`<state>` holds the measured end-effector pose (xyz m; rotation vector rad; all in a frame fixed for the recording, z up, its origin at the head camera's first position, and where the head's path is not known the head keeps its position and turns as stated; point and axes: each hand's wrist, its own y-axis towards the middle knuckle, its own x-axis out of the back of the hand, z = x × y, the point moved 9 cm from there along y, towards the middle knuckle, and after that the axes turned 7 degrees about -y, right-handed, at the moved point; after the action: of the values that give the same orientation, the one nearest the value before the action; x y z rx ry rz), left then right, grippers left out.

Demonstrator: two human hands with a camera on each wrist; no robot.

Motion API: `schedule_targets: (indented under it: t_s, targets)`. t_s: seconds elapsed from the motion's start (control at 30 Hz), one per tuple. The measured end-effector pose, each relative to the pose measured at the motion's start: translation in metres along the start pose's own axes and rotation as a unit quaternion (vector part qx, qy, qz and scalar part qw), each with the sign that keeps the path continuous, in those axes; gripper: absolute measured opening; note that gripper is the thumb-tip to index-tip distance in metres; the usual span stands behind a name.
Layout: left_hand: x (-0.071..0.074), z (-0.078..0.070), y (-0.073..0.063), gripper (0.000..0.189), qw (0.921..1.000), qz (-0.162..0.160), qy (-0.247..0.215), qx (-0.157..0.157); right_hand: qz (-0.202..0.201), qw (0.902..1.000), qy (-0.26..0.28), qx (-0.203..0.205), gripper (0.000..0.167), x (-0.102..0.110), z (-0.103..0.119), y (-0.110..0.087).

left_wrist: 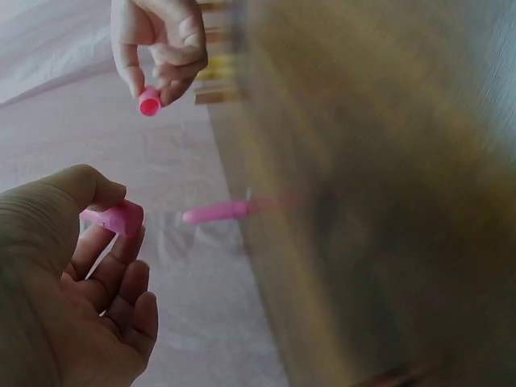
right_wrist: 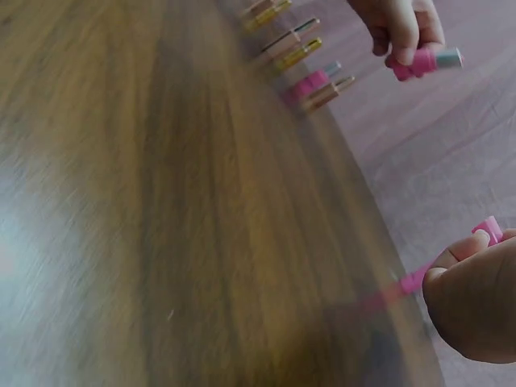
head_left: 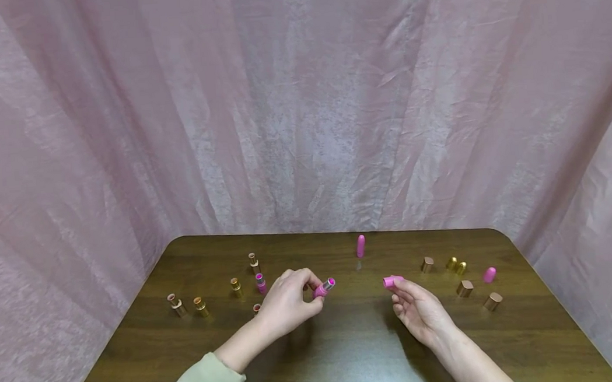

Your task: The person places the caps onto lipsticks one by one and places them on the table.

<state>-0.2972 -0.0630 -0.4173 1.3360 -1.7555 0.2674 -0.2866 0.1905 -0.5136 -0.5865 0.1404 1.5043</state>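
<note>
Above the middle of the table, my left hand pinches an uncapped pink lipstick between thumb and fingers. Its silver collar and open end tilt up to the right. A short way to the right, my right hand holds a pink lipstick cap by thumb and fingertips. The cap's open end faces left towards the lipstick, with a gap between the two. In the left wrist view, the hollow inside of the cap shows. The right wrist view shows the lipstick's silver collar.
Uncapped lipsticks stand at left: gold, rose-gold and pink. One is partly hidden behind my left hand. Rose-gold caps, gold caps and a pink cap stand at right. A tall pink tube stands near the back edge.
</note>
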Motion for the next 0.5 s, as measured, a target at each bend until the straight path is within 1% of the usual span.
schedule_targets:
  t_s: [0.1, 0.2, 0.33, 0.5]
  targets:
    - [0.007, -0.005, 0.011, 0.015, 0.999, 0.005, 0.036, -0.026, -0.012, 0.9998, 0.015, 0.01, 0.02, -0.007, 0.004, 0.002]
    - [0.008, -0.007, 0.021, 0.014, 0.9965, 0.015, 0.071, -0.042, -0.025, 0.999, 0.024, 0.027, 0.019, -0.014, 0.008, 0.005]
    - [0.004, -0.008, 0.033, 0.014, 0.9928, 0.026, 0.103, -0.054, -0.043, 0.9976, 0.03, 0.046, 0.014, -0.025, 0.008, 0.012]
    - [-0.004, -0.007, 0.044, 0.01, 0.9898, 0.04, 0.124, -0.058, -0.055, 0.9961, 0.031, 0.061, 0.011, -0.041, 0.005, 0.018]
